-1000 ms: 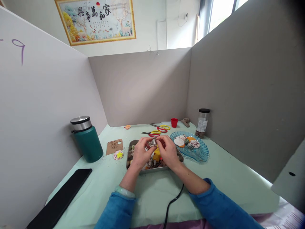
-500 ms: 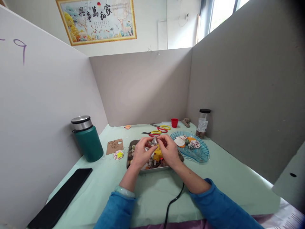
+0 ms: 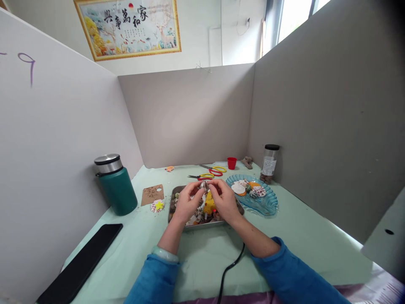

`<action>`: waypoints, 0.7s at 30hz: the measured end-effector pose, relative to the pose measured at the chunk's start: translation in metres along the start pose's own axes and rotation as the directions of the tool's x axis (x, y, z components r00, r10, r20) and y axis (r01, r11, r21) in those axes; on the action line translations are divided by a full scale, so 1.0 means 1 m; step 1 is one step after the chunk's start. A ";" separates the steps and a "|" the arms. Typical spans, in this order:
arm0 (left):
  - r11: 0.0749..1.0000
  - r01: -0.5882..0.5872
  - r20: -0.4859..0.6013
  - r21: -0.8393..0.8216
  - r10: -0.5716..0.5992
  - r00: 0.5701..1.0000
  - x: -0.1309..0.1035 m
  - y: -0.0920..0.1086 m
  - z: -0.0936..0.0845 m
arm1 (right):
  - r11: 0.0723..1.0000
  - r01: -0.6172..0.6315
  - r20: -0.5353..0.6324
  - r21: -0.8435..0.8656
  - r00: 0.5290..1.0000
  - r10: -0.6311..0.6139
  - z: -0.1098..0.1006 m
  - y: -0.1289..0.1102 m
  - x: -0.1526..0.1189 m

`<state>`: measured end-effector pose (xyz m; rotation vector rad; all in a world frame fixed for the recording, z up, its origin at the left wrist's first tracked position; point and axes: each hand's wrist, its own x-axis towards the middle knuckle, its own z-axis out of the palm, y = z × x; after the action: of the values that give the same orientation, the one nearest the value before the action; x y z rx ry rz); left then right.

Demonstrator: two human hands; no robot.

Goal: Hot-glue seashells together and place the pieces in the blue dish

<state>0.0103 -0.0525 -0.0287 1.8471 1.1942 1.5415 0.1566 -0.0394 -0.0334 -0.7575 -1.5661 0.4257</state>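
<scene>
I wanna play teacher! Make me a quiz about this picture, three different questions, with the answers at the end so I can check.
1. True or false: the red cup stands beyond the blue dish, not on it.

2. How many pairs of scissors lie on the table?

3. What is between the left hand and the right hand, and what is below them?

Key:
1. True.
2. Two.
3. A small shiny item, too small to name for sure; below is the metal tray full of little things.
</scene>
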 end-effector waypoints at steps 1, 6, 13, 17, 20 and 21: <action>0.999 0.027 -0.005 -0.029 -0.027 1.000 0.000 0.001 0.000 | 1.000 0.006 -0.001 -0.001 1.000 -0.006 0.000 0.000 0.000; 0.989 0.129 -0.051 -0.073 -0.133 0.990 0.001 0.007 -0.002 | 0.996 0.082 -0.004 -0.018 0.997 -0.082 -0.002 -0.003 0.000; 0.991 0.123 -0.012 -0.046 -0.124 0.992 0.001 0.004 -0.003 | 0.970 0.221 0.103 -0.099 0.972 -0.210 -0.002 -0.003 -0.002; 0.985 0.165 0.012 -0.056 -0.165 0.986 0.001 0.005 -0.002 | 0.963 0.238 0.141 -0.128 0.965 -0.220 -0.001 -0.003 -0.005; 0.979 0.194 0.011 -0.059 -0.193 0.981 0.001 0.005 -0.002 | 0.957 0.251 0.163 -0.145 0.960 -0.228 -0.001 -0.002 -0.005; 0.979 0.197 0.013 -0.059 -0.196 0.980 0.001 0.005 -0.001 | 0.956 0.252 0.167 -0.150 0.959 -0.227 -0.001 -0.002 -0.006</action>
<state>0.0106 -0.0549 -0.0238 1.6409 1.2717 1.4444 0.1572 -0.0449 -0.0359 -0.6650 -1.8272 0.1724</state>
